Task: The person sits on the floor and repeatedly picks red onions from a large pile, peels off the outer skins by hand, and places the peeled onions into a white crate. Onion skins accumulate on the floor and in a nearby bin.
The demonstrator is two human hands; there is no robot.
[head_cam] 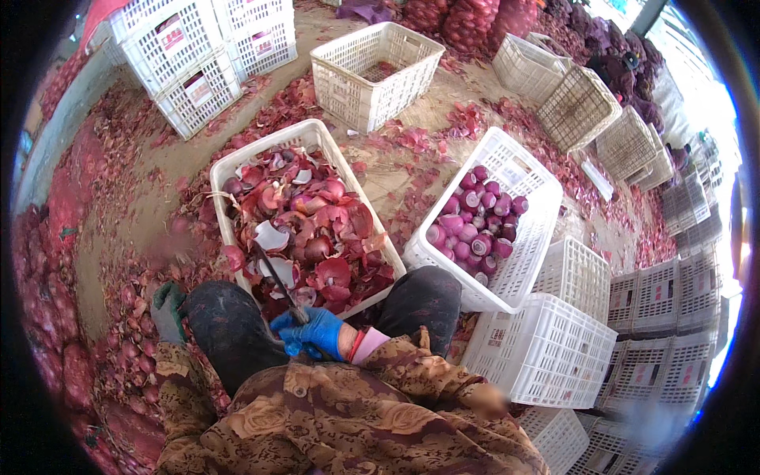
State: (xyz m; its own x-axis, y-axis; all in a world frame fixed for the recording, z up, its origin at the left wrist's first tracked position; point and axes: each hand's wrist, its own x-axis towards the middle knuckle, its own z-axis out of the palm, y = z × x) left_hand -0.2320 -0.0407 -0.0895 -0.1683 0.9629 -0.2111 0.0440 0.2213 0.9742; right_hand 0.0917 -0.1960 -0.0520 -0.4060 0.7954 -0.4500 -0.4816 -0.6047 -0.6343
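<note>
My right hand (312,334), in a blue glove, is closed around the handle of a knife (277,278). The dark blade points up and away over a white plastic crate (386,256) of red onion skins and some onions. My left hand (168,312), in a grey and green glove, is beside my left knee, by the loose red onions (132,347) on the ground; whether it holds anything cannot be told. Beyond my right knee, a tilted white crate (543,199) holds peeled purple onions (469,231).
Another crate (377,83) stands ahead on the skin-strewn floor. Stacked white crates (178,59) rise at the upper left, with more (558,350) close on my right. Red mesh sacks of onions (469,24) stand at the back. Another person (614,71) is at the upper right.
</note>
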